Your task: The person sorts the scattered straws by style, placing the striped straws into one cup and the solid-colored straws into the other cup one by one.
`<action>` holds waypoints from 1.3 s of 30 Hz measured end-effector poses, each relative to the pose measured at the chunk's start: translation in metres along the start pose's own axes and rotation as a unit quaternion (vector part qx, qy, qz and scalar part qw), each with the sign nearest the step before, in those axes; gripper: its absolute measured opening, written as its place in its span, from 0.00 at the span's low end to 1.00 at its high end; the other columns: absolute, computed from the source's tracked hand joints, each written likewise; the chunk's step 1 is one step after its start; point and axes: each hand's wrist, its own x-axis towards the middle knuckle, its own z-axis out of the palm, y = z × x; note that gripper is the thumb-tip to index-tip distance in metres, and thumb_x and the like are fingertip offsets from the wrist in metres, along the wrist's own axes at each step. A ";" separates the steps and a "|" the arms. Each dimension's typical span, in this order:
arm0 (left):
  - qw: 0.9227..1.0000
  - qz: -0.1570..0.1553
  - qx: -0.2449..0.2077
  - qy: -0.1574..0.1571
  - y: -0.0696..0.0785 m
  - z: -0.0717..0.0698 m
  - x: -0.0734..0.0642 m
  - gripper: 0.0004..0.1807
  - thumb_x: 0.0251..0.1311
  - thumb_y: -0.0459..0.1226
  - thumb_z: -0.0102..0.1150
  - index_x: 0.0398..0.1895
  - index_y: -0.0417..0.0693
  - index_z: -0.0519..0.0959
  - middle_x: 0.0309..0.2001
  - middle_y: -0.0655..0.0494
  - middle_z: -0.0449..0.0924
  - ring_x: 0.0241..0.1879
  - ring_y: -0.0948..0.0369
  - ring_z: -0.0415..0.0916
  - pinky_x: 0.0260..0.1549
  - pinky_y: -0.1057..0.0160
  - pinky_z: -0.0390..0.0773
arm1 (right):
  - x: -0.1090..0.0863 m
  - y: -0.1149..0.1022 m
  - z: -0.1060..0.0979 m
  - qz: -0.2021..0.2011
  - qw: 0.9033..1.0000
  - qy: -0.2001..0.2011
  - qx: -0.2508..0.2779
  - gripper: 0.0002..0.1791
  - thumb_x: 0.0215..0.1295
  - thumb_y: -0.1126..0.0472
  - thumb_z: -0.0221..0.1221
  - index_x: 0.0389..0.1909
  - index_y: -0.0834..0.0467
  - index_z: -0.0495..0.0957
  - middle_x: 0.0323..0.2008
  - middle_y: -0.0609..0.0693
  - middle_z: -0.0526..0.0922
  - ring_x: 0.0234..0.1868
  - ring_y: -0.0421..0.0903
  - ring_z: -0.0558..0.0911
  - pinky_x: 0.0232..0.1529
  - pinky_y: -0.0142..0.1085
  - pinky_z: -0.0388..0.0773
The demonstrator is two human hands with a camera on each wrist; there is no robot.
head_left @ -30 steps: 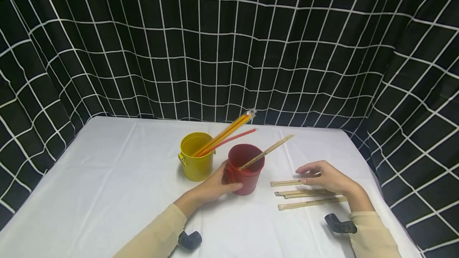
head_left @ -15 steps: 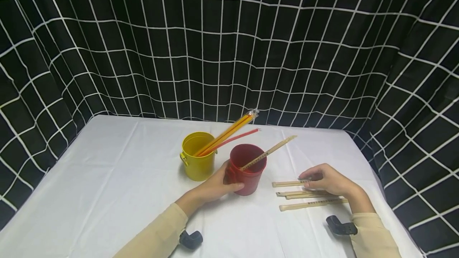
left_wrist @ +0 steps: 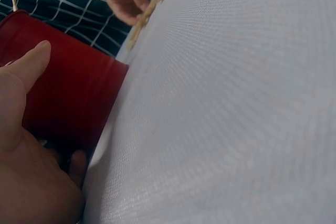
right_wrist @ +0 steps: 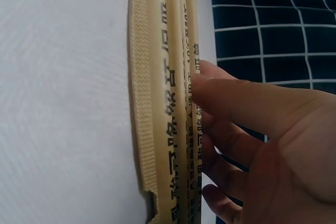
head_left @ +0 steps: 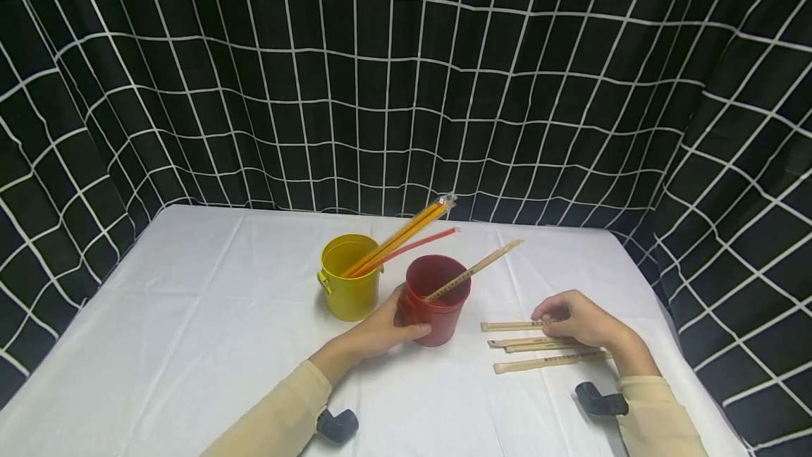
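Observation:
My left hand (head_left: pixel 380 330) grips the side of a small red bucket (head_left: pixel 447 319), its thumb along the wall in the left wrist view. One paper-wrapped straw (head_left: pixel 497 255) leans out of this bucket to the right. On the white cloth at the right lie several more paper-wrapped straws in a rough row. With thumb and fingertips, my right hand (head_left: pixel 583 319) pinches the farthest straw (head_left: pixel 507 326) near its printed middle; the straw lies low over the cloth. In the right wrist view the nearest straw (right_wrist: pixel 168 98) shows large dark printed characters.
Left of the red bucket stands a yellow bucket (head_left: pixel 351 300) with handle lugs, holding orange straws (head_left: pixel 406 235) in clear wrap and a thinner red straw (head_left: pixel 421 240). A black curtain with white grid lines (head_left: pixel 380 90) surrounds the table's back and sides.
My right hand has moved slightly right along the farthest straw, and its thumb and fingers have closed on it. The left hand and the red bucket have stayed in place.

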 end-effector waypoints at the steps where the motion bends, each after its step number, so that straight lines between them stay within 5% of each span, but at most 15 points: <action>1: 1.000 0.000 0.000 0.000 0.000 0.000 0.000 0.50 0.63 0.47 0.67 0.82 0.56 0.46 0.80 0.56 0.54 0.81 0.52 0.49 0.79 0.42 0.55 | 0.000 0.000 0.000 0.003 1.000 0.001 0.001 0.09 0.59 0.64 0.66 0.41 0.59 0.86 0.40 0.55 0.90 0.45 0.52 0.86 0.58 0.59 0.81; 4: 1.000 0.000 0.001 0.001 0.001 0.000 -0.001 0.50 0.63 0.47 0.67 0.82 0.56 0.46 0.80 0.56 0.54 0.81 0.52 0.49 0.79 0.42 0.54 | 0.001 0.001 0.000 0.001 1.000 0.000 0.003 0.08 0.60 0.65 0.65 0.40 0.60 0.86 0.38 0.54 0.89 0.42 0.48 0.85 0.56 0.58 0.82; 11: 1.000 -0.001 0.001 0.000 0.000 0.001 -0.001 0.50 0.64 0.47 0.66 0.82 0.57 0.47 0.80 0.56 0.54 0.81 0.52 0.49 0.79 0.42 0.54 | 0.001 0.000 -0.001 0.004 1.000 -0.009 0.017 0.06 0.62 0.64 0.64 0.39 0.59 0.86 0.35 0.51 0.89 0.35 0.44 0.82 0.41 0.36 0.83; 27: 1.000 0.004 0.003 -0.003 -0.001 0.000 0.002 0.49 0.63 0.48 0.67 0.81 0.59 0.47 0.80 0.58 0.55 0.80 0.53 0.50 0.79 0.42 0.55 | -0.008 -0.025 -0.029 -0.098 0.988 0.117 -0.013 0.03 0.62 0.67 0.65 0.35 0.57 0.85 0.36 0.51 0.86 0.38 0.35 0.75 0.45 0.40 0.69; 36: 1.000 0.012 -0.002 -0.008 -0.001 -0.001 0.001 0.49 0.64 0.47 0.66 0.81 0.59 0.47 0.79 0.59 0.55 0.80 0.54 0.50 0.79 0.43 0.55 | -0.021 -0.039 -0.044 -0.109 0.980 0.166 -0.005 0.04 0.62 0.69 0.66 0.37 0.59 0.82 0.36 0.55 0.86 0.38 0.29 0.74 0.52 0.58 0.71; 39: 1.000 0.013 -0.003 -0.008 -0.001 0.000 0.000 0.49 0.64 0.47 0.66 0.81 0.59 0.47 0.79 0.58 0.55 0.80 0.54 0.50 0.79 0.43 0.55 | -0.025 -0.043 -0.047 -0.124 0.973 0.193 -0.003 0.05 0.62 0.71 0.66 0.37 0.60 0.82 0.35 0.49 0.86 0.39 0.28 0.75 0.54 0.47 0.74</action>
